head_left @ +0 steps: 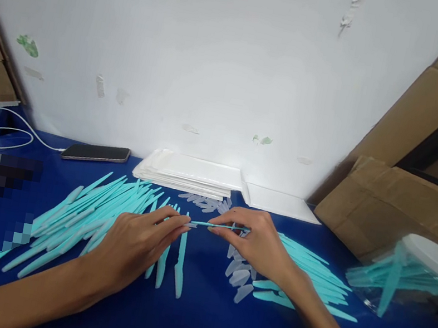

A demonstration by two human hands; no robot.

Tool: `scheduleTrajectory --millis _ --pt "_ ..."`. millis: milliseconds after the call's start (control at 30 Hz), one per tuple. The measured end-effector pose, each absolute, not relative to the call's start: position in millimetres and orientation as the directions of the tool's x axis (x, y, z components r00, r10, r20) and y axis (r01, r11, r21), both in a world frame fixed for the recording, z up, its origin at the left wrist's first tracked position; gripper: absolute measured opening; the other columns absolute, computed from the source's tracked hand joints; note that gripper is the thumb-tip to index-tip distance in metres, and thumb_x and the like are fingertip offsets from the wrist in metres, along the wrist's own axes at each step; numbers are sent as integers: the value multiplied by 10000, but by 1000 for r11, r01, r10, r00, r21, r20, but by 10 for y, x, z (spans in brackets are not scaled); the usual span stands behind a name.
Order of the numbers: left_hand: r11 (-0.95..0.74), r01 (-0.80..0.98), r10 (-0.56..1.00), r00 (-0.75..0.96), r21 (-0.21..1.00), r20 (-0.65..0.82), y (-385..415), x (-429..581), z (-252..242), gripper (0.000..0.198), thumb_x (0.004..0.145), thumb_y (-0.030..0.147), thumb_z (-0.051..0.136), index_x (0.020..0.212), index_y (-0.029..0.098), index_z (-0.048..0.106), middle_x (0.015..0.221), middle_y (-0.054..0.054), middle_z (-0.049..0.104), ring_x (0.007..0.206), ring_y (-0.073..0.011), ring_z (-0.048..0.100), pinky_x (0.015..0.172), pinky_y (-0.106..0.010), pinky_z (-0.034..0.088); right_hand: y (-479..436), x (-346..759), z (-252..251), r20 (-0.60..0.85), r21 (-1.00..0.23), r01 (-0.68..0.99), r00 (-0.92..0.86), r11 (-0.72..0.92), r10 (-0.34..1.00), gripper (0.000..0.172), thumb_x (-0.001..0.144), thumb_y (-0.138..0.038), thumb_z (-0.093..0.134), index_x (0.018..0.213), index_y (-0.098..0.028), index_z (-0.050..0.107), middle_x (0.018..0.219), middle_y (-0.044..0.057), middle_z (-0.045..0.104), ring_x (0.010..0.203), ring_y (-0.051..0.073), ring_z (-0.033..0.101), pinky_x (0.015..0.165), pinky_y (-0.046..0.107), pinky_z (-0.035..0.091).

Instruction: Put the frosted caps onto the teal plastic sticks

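Observation:
Between my two hands lies a turquoise facial razor (pixel 203 223), held level above the table. My right hand (pixel 258 244) is closed in a pinch around its right part. At its left end, my left hand (pixel 142 235) pinches a small translucent cap (pixel 192 225), mostly hidden by the fingers; I cannot tell how far the cap covers the razor. Loose clear caps (pixel 239 277) are scattered beside my right hand. Below the hands, a single razor (pixel 178 275) rests on the blue table. A large pile of razors (pixel 77 218), many capped, spreads left; another pile (pixel 310 270) is at right.
A clear jar (pixel 431 280) with a white lid and razors inside lies at the right, by a cardboard box (pixel 388 211). White flat packets (pixel 196 171) are stacked against the wall. A phone (pixel 96 153) with a white cable (pixel 33 134) sits back left.

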State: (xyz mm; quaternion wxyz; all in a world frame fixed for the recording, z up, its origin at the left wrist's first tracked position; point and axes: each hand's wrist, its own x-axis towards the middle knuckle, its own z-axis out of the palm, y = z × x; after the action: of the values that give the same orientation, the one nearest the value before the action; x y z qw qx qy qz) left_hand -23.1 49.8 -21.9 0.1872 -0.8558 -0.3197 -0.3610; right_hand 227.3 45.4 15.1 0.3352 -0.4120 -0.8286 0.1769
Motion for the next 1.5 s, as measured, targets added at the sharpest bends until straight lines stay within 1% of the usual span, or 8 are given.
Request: scheduleTrajectory --millis 300,500,733,833,900,1033,1267,1500 --pt "-756 653 442 551 -35 708 504 -230 -252 160 1011 271 535 1136 214 618 909 5 707 560 -109 617 422 -236 314 436 2232 96 424 -560 531 -475 636 771 168 922 -265 677 1072 -286 751 982 -8 758 875 159 697 745 278 575" --pt "-846 525 431 576 90 694 476 -212 -282 169 1000 195 546 1161 189 597 898 -11 675 611 -97 597 491 -213 395 366 2121 4 419 -641 452 -471 620 776 394 921 -249 686 1297 -337 604 962 -44 771 902 146 729 726 238 577" --pt "-858 501 428 574 114 698 414 -203 -254 178 992 180 555 1167 198 586 870 5 635 556 -82 518 455 -213 371 347 2122 34 449 -606 453 -483 653 752 370 931 -269 676 1283 -346 592 1025 -39 764 930 147 726 712 229 559" --pt "-796 593 505 538 123 675 353 -172 -224 264 996 201 531 1259 213 548 1068 -53 622 827 -152 623 571 -237 468 370 2165 109 359 -620 517 -482 590 799 339 945 -260 653 1263 -343 571 962 -53 762 875 145 722 727 247 545" --pt "-762 625 561 506 169 655 319 -150 -194 356 995 200 504 1350 202 486 1231 -109 544 1072 -219 585 755 -303 532 397 2210 154 310 -633 573 -428 520 849 258 953 -297 637 1198 -321 558 914 -58 755 716 132 698 627 244 515" --pt "-775 589 584 529 229 616 302 -139 -155 331 988 157 459 1312 214 500 1267 -121 475 1132 -241 508 852 -369 516 464 2300 186 307 -607 668 -303 430 902 130 964 -349 604 1061 -288 543 863 -63 718 511 97 559 534 249 433" --pt "-859 404 507 750 313 425 280 -161 -139 213 969 112 452 1092 212 595 1113 -75 556 1055 -211 514 879 -366 479 505 2299 180 244 -702 622 -248 347 938 234 887 -484 674 914 -253 690 800 -14 702 638 153 659 589 272 482" --pt "-872 366 451 859 325 241 191 -151 -109 186 952 166 491 1088 229 601 1141 -61 563 991 -198 559 900 -367 478 447 2285 264 152 -892 367 -309 265 939 363 973 -479 533 1174 -250 729 1029 70 745 903 223 695 697 316 536"
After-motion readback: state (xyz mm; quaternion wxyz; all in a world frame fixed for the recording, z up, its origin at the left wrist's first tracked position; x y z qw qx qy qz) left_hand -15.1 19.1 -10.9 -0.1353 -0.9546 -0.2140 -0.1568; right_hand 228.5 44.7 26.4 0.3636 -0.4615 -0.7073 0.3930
